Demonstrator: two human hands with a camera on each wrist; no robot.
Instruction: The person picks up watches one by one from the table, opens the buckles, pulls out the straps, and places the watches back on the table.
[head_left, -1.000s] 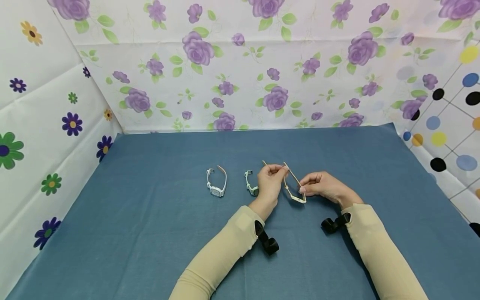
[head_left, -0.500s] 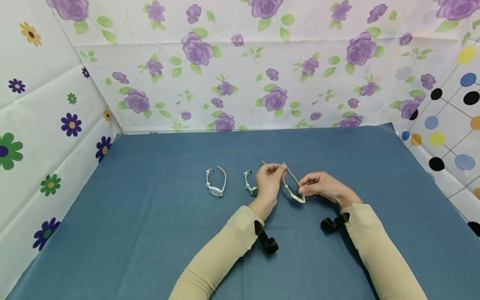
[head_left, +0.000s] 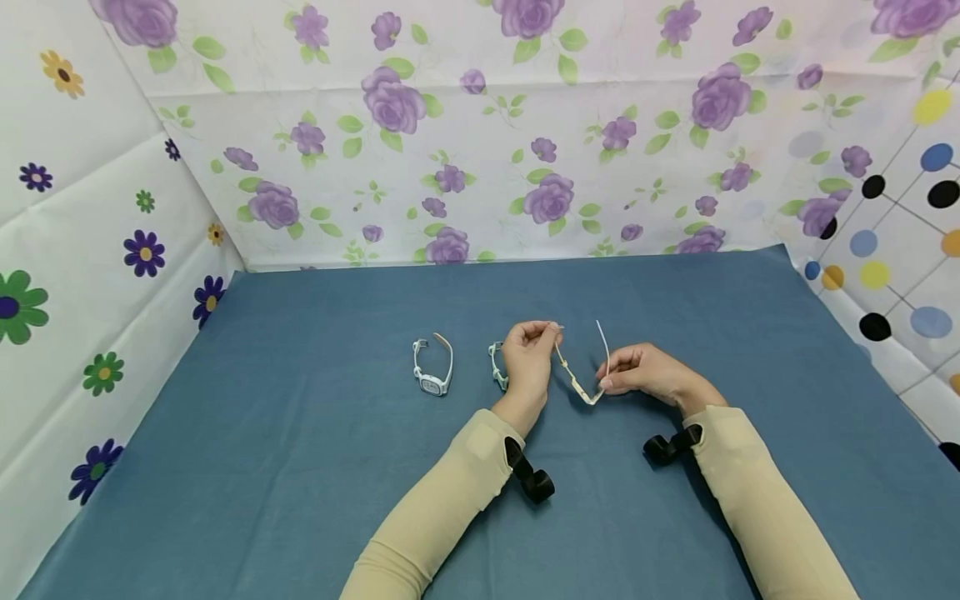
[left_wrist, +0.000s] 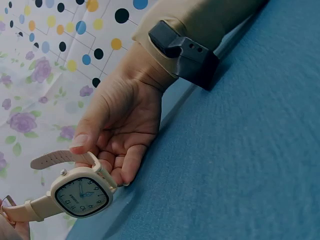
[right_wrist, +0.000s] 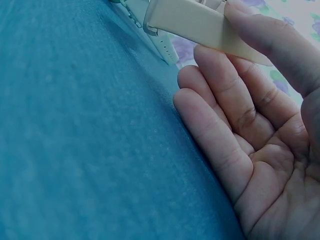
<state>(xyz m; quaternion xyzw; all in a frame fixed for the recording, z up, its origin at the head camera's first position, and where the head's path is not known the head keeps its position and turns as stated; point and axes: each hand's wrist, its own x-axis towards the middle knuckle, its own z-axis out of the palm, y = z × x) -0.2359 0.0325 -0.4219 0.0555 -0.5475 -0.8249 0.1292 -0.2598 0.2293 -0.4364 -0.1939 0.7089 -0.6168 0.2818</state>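
A cream wristwatch [head_left: 584, 395] is stretched between both hands, its strap unfastened. My left hand [head_left: 528, 358] pinches one strap end; in the left wrist view its fingertips [left_wrist: 17, 227] show at the lower left corner. My right hand [head_left: 643, 368] pinches the other strap half close to the case, between thumb and fingers. That half's free, holed end points upward in the head view. The square watch face [left_wrist: 82, 196] is visible in the left wrist view. In the right wrist view, the cream strap [right_wrist: 192, 22] lies between thumb and fingers.
A white watch [head_left: 432, 384] stands on the blue cloth [head_left: 300, 467] to the left. Beside it, a pale green watch [head_left: 498, 377] is partly hidden behind my left hand. Flowered sheets [head_left: 487, 125] hang at the back and left; a dotted sheet [head_left: 892, 258] hangs right.
My left hand has shifted slightly left and away. The holed strap end, earlier leaning toward the left hand, now stands up apart from it. The right hand stays nearly still.
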